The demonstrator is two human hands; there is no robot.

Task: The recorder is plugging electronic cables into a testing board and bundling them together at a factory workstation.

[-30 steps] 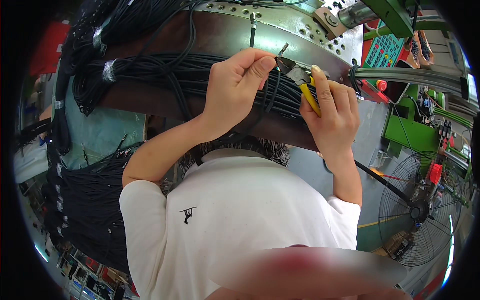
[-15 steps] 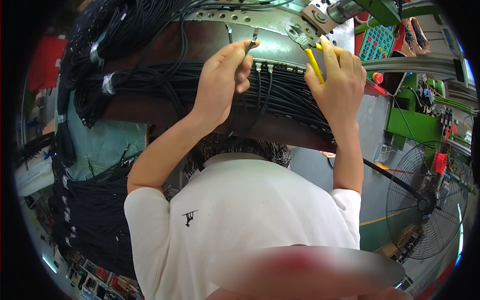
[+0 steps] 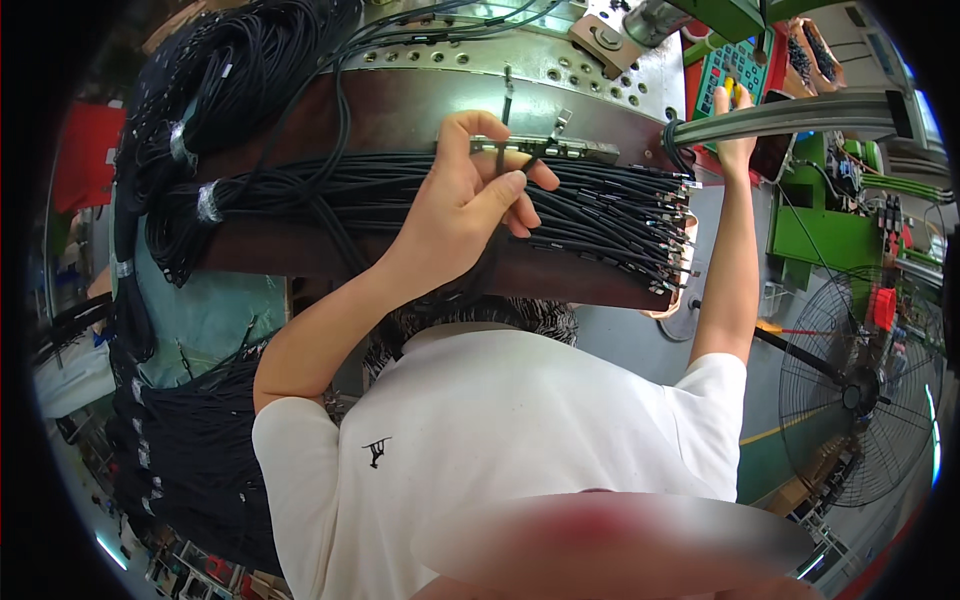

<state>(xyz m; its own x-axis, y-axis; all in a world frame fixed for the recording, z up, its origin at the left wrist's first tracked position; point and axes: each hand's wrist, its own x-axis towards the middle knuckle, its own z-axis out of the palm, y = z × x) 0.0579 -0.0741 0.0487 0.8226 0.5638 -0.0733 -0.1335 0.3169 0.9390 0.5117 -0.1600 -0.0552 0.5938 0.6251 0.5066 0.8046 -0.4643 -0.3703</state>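
Left hand [image 3: 462, 205] pinches a thin black cable [image 3: 507, 152] at the metal clamp bar [image 3: 545, 149]; light, limp, best held near its connector. Right hand [image 3: 735, 140] at green keypad [image 3: 728, 72], grip unclear.

A thick bundle of black cables [image 3: 600, 215] lies side by side across the brown bench [image 3: 300, 250], their metal-tipped ends fanned out at its right edge. One thin black cable [image 3: 505, 150] is pinched up above the bundle, near the bench's far edge.
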